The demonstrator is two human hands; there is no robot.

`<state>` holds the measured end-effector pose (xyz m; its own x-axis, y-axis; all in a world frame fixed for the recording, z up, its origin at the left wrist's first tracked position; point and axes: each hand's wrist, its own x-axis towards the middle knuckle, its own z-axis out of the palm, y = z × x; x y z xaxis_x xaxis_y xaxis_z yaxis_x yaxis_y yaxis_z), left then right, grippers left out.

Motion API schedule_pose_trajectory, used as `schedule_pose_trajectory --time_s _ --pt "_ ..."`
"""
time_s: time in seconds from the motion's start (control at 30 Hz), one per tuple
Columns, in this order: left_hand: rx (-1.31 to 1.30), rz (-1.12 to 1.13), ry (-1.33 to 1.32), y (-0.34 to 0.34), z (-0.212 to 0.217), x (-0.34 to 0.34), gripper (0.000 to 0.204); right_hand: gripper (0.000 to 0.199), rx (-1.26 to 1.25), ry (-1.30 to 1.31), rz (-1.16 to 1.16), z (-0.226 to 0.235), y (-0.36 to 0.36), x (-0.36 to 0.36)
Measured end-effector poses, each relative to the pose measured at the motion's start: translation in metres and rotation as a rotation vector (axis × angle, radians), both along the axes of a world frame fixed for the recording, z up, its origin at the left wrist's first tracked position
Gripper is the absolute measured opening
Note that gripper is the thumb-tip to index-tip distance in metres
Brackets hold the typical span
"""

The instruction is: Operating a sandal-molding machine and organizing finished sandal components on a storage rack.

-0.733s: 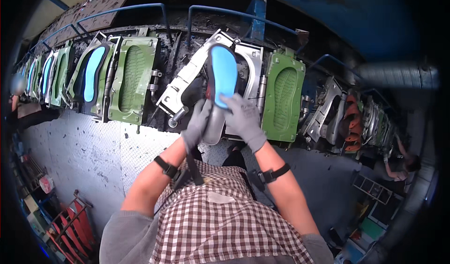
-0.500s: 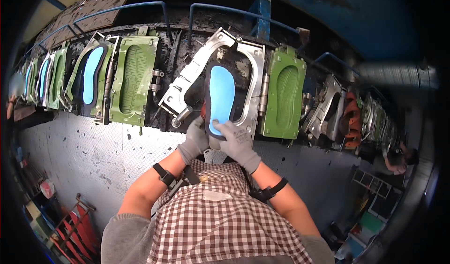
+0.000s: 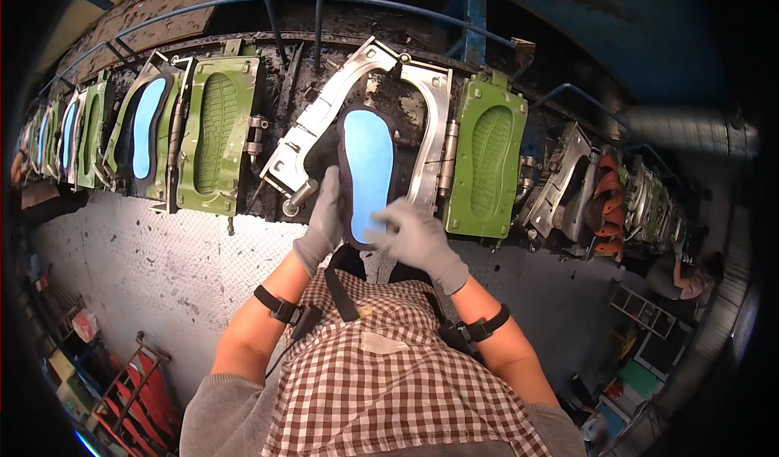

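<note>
1. Sole (image 3: 367, 169), blue-faced with a dark rim, is right in front of you, its lower end between your two grey-gloved hands and its upper part seen across the opening of the silver frame (image 3: 436, 128); whether it touches that frame, you cannot tell from this view.
2. Your left hand (image 3: 326, 223) lies along the sole's left edge, fingers straight and pointing away from you; how firmly it grips is hidden.
3. Your right hand (image 3: 412, 239) is at the lower right, fingers loosely bent and parted, the tips blurred over the blue face; contact there is unclear.
4. Just right of the frame, joined by a hinge (image 3: 447, 159), a green plate (image 3: 492, 165) shows a sole-shaped recess with a tread pattern.
5. To your left are a second green plate (image 3: 217, 136) with a like recess and, beyond it, another blue sole (image 3: 150, 128) in its mould.
6. Farther right, orange-red pieces (image 3: 610, 205) sit in the row.
7. You wear a checked apron (image 3: 398, 392), above a metal floor (image 3: 146, 250).
</note>
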<state>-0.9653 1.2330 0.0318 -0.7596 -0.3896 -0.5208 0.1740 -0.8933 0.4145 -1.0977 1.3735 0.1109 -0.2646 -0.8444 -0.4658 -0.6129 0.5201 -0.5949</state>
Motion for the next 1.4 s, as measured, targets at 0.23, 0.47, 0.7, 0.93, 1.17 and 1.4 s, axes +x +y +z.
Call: schedule_pose_trajectory --time_s 0.23,0.47,0.7,0.93,1.17,1.4 --pt "-0.436 -0.016 -0.177 -0.037 0.023 -0.055 0.071 0.063 0.003 -0.342 -0.632 -0.022 -0.048 -0.019" --pt "-0.531 -0.064 -0.036 -0.048 0.02 -0.098 0.081 0.065 -0.305 -0.088 -0.717 -0.031 -0.039 -0.021" --pt "-0.549 0.094 -0.177 -0.055 0.005 -0.155 0.09 0.075 -0.278 0.032 -0.59 -0.027 -0.065 -0.095" --pt "-0.736 -0.206 -0.293 -0.011 0.02 -0.114 0.07 0.055 -0.307 -0.118 -0.5 -0.024 0.015 -0.133" --pt "-1.466 0.122 -0.704 0.112 0.068 -0.133 0.064 0.021 -1.048 0.375 -1.351 0.006 0.263 -0.283" --pt "-1.451 -0.382 -0.18 0.291 0.111 -0.316 0.064 0.021 -0.651 0.041 -1.743 -0.024 0.353 -0.343"
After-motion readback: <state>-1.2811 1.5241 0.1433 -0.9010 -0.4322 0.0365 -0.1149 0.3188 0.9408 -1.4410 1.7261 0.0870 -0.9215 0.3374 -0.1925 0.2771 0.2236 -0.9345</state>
